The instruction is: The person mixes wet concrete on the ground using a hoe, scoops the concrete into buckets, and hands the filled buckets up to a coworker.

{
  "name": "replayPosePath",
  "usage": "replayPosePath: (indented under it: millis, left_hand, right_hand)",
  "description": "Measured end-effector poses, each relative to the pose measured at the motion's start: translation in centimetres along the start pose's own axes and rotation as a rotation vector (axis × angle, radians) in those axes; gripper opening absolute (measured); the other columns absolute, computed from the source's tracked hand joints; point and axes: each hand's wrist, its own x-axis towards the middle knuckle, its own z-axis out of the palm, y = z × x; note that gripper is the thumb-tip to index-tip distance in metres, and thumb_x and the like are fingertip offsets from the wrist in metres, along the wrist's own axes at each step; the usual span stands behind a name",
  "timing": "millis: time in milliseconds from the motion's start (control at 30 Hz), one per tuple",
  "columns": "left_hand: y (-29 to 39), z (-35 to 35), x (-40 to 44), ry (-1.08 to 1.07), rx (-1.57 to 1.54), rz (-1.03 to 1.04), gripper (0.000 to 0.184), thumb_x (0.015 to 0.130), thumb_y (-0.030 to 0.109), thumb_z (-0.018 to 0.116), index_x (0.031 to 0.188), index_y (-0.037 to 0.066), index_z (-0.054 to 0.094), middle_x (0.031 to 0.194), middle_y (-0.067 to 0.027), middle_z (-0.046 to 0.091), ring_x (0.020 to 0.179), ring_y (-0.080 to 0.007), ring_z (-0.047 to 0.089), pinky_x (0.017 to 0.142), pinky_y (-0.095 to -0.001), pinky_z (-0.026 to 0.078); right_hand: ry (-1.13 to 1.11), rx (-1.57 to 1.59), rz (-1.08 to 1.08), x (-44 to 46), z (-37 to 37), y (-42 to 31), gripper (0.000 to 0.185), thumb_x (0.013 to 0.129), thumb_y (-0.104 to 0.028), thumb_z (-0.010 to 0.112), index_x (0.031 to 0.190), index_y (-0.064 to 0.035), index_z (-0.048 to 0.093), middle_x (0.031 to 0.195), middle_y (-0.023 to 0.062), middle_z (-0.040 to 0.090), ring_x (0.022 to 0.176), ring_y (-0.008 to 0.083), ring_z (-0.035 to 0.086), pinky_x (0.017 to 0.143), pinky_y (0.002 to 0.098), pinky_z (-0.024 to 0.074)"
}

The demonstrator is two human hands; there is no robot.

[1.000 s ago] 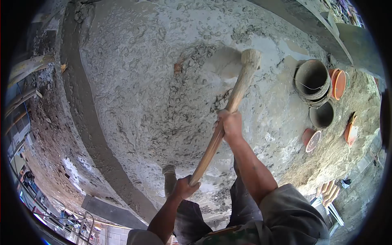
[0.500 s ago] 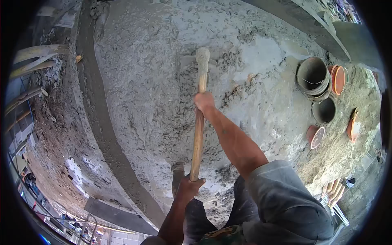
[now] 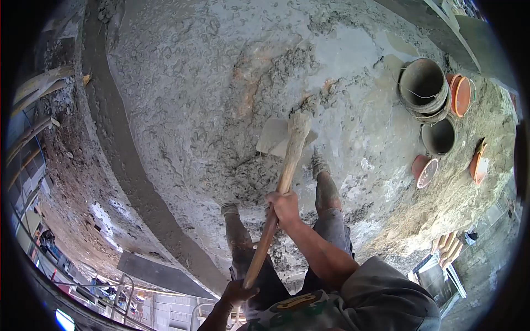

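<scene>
A long wooden-handled hoe (image 3: 285,175) slants across the middle of the view, its far end crusted with grey mix. Its broad flat blade (image 3: 273,137) rests at the wet grey concrete (image 3: 182,110), in front of my legs. My right hand (image 3: 284,208) is wrapped round the middle of the handle. Lower down, my left hand (image 3: 239,292) grips the butt end near my body. Both of my boots stand in the wet mix, which coats them and my lower legs (image 3: 328,193).
Grey buckets (image 3: 424,83) stand on the right beside an orange bucket (image 3: 461,95), with a smaller reddish tub (image 3: 425,170) nearer. A smooth grey concrete edge (image 3: 130,160) curves along the left. Wooden poles (image 3: 41,85) jut in at the far left.
The hoe has been drawn back toward my legs, and its head has shifted right. Both hands are lower and closer to my body; churned, brownish mix shows where the blade was.
</scene>
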Motion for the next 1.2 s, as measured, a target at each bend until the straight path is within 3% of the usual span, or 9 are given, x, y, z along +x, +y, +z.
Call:
replayPosePath:
  millis: [233,367,500,633,767,900,967,1100,1200]
  left_hand:
    - [31.4,-7.5,16.4,0.366,-0.001,0.656,0.039,0.072,0.034,0.07,0.084,-0.002,0.062,0.062,-0.0108,0.059,0.055,-0.0166,0.055,0.055,-0.0335,0.045]
    - [31.9,-6.4,17.2,0.248,-0.213,0.554,0.034,0.073,0.03,0.07,0.076,-0.002,0.058,0.056,-0.0062,0.054,0.048,-0.0145,0.05,0.047,-0.0318,0.041]
    - [23.9,-3.3,11.6,0.102,-0.469,0.33,0.025,0.074,0.024,0.071,0.074,0.003,0.057,0.054,-0.0008,0.05,0.042,-0.0081,0.044,0.038,-0.0256,0.033]
    - [10.9,-1.6,6.8,0.068,-0.481,0.132,0.026,0.073,0.024,0.071,0.071,0.002,0.057,0.052,-0.0016,0.05,0.042,-0.01,0.046,0.039,-0.0258,0.034]
    - [2.2,0.0,-1.0,0.17,-0.357,-0.247,0.026,0.072,0.025,0.072,0.071,0.002,0.06,0.056,-0.0022,0.054,0.045,-0.0102,0.049,0.042,-0.0278,0.04]
    - [-9.7,0.5,-4.1,0.217,0.384,0.045,0.04,0.071,0.04,0.069,0.093,0.007,0.063,0.072,-0.0123,0.065,0.07,-0.0274,0.065,0.064,-0.0357,0.05]
    - [-13.8,1.7,-3.7,0.234,0.09,0.05,0.023,0.078,0.013,0.069,0.097,0.0,0.064,0.067,-0.006,0.061,0.055,-0.0108,0.053,0.05,-0.0257,0.045]
    - [4.3,1.7,-0.1,0.163,0.449,0.013,0.044,0.069,0.041,0.07,0.095,0.006,0.063,0.076,-0.0131,0.066,0.075,-0.0301,0.065,0.065,-0.036,0.05]
    - [19.9,4.0,9.0,-0.027,0.167,0.097,0.041,0.07,0.033,0.073,0.088,0.0,0.06,0.066,-0.004,0.057,0.061,-0.0113,0.054,0.056,-0.0298,0.044]
  right_hand:
    - [-0.003,-0.067,-0.53,18.3,0.5,-27.9,0.018,0.072,-0.009,0.06,0.079,0.0049,0.051,0.06,0.0102,0.049,0.047,0.0213,0.052,0.043,0.0364,0.0446]
    - [0.011,-0.264,-0.432,22.1,2.7,-28.0,0.018,0.072,-0.009,0.059,0.079,0.0077,0.054,0.063,0.014,0.053,0.049,0.0248,0.054,0.044,0.0394,0.046]
    - [0.072,-0.62,-0.389,20.3,4.4,-19.8,0.033,0.074,-0.017,0.05,0.086,0.0111,0.063,0.088,0.0277,0.063,0.088,0.0403,0.062,0.077,0.0393,0.05]
    - [0.077,-0.679,-0.222,12.6,5.2,-7.5,0.03,0.072,-0.019,0.055,0.084,0.0069,0.065,0.085,0.0276,0.063,0.089,0.0399,0.061,0.075,0.0411,0.0501]
    - [0.009,-0.679,-0.036,8.8,4.1,10.2,0.03,0.074,-0.021,0.055,0.085,0.0053,0.065,0.083,0.0256,0.064,0.082,0.0372,0.064,0.071,0.0412,0.0518]
    - [-0.011,-0.213,0.214,-0.6,2.0,14.4,0.013,0.069,-0.007,0.063,0.068,0.0042,0.056,0.058,0.0124,0.056,0.048,0.0241,0.059,0.042,0.0372,0.0467]
    - [-0.034,-0.04,0.227,-3.2,0.3,11.7,0.012,0.069,-0.005,0.062,0.069,0.0038,0.055,0.056,0.0104,0.054,0.043,0.0227,0.055,0.039,0.0362,0.0444]
    - [0.014,-0.032,0.012,0.4,-5.4,-0.8,0.014,0.069,-0.011,0.059,0.067,0.0032,0.056,0.054,0.0085,0.053,0.045,0.0201,0.055,0.045,0.0351,0.0448]
    - [0.123,-0.006,-0.337,9.2,-12.5,-13.2,0.014,0.068,-0.007,0.056,0.076,0.0023,0.05,0.057,0.0057,0.05,0.045,0.0166,0.049,0.043,0.0323,0.0405]
